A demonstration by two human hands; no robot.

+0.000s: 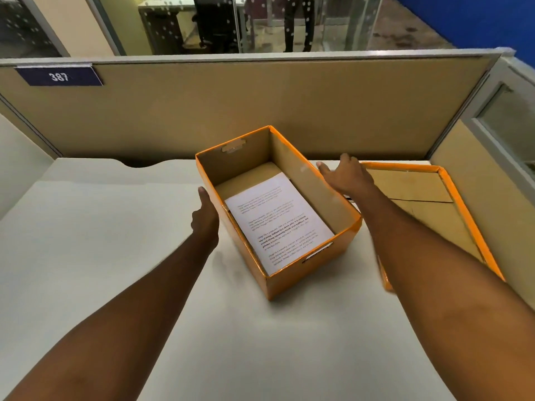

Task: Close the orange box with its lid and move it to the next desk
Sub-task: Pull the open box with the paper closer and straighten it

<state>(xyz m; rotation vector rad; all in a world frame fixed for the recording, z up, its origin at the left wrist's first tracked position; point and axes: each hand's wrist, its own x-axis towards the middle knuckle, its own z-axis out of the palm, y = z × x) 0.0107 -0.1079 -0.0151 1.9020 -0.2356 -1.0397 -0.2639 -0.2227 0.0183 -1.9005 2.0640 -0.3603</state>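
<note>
Slantwise on the pale desk point(86, 256) sits one orange box point(304, 267), open-topped, its long axis running from the near right toward the far left, so a short end with a cut-out handle slot faces the near edge. It stands around the middle of the desk, nearer the far edge than the near one. Its outer skin is smooth orange card; the inner walls are plain brown cardboard, and the shape is a deep rectangle. One printed white sheet point(278, 221) lies flat on its floor, aligned with the box.

One lid point(419, 195) lies upside down just beside the box, toward the desk's right edge: a shallow rectangular tray, orange rim, brown card inside, its long axis roughly parallel to the box.

Two bare hands are in view. The left hand point(204, 218) is open, thumb up, its palm against the box's left long wall. The right hand point(347, 175) is open with fingers spread, resting over the lid's far left corner, beside the box's right wall; not closed on anything.

A tan partition point(260, 105) backs the far edge, carrying one blue plate point(59, 76) marked 387.
</note>
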